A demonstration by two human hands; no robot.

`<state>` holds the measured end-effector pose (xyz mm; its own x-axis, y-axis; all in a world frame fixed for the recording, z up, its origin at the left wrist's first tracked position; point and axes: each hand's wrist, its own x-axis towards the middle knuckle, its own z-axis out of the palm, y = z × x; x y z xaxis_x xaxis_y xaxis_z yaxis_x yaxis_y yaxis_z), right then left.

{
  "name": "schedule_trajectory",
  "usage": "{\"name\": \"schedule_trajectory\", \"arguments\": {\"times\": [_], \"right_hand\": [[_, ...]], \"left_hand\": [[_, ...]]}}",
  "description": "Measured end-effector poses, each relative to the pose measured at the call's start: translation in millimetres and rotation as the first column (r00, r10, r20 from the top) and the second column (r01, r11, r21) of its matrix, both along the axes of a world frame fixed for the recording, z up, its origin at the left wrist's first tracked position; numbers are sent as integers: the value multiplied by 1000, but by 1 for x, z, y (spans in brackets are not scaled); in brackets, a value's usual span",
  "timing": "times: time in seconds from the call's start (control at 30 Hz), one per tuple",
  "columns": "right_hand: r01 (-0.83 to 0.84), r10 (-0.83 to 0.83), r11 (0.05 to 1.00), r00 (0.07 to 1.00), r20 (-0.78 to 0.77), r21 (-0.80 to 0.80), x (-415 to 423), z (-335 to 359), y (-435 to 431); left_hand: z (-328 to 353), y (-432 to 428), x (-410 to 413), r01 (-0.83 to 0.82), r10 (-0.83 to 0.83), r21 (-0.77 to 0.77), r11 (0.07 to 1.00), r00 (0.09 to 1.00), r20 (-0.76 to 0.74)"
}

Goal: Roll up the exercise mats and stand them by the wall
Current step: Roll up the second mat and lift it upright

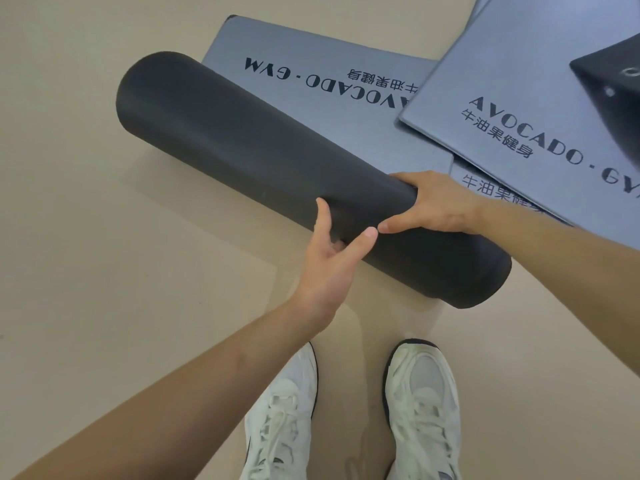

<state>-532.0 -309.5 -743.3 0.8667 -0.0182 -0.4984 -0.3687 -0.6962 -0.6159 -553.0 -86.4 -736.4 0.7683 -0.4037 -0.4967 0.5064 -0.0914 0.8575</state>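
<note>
Here fingers of L hand (329, 261), R hand (438, 202) wrap rolled mat (239, 143).

Your view is evenly bright under soft, diffuse light. Faint, soft-edged shadows lie on the floor (104, 289) along the rolled mat (242, 150) and above your shoes (420, 403). Centre sharp; wide-angle stretch bends lines toward the frame edges.

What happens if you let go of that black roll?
It would probably roll away: the roll is round and the floor looks smooth. It may also uncurl, since nothing ties it and only the left hand and right hand grip it.
</note>
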Motion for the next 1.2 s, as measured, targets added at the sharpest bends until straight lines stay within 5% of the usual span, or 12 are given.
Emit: {"name": "schedule_trajectory", "arguments": {"times": [0.17, 0.37, 0.5, 0.6, 0.73, 0.8, 0.93, 1.13, 1.2], "right_hand": [[-55, 64, 995, 992, -106, 83, -23, -3, 12], [-39, 104, 983, 922, -373, 177, -15, -4, -10], [-10, 63, 991, 917, -393, 135, -10, -11, -19], [72, -55, 996, 948, -314, 44, -15, -10, -24], [177, -192, 979, 970, -150, -105, -33, -11, -20], [272, -279, 940, 960, -5, -206, -42, -14, -12], [347, -174, 857, 891, 419, -381, -71, -21, 30], [57, 109, 757, 971, 212, -651, -79, -50, 44], [44, 112, 769, 973, 201, -637, -66, -47, 28]], "left_hand": [[4, 35, -39, 42, -47, 63, 997, 996, 77], [-16, 73, -51, 188, -360, 468, 863, 880, 309], [-29, 81, -26, 106, -536, 647, 755, 668, 517], [-33, 81, -8, -56, -639, 714, 698, 401, 656], [-37, 76, 18, -112, -828, 846, 521, 176, 533], [-39, 70, 27, -98, -882, 896, 434, 157, 444], [-41, 56, 45, -103, -881, 890, 445, 132, 455], [-37, 24, 80, -82, -900, 906, 414, 108, 421], [-38, 19, 82, -86, -840, 858, 507, 176, 514]]}}
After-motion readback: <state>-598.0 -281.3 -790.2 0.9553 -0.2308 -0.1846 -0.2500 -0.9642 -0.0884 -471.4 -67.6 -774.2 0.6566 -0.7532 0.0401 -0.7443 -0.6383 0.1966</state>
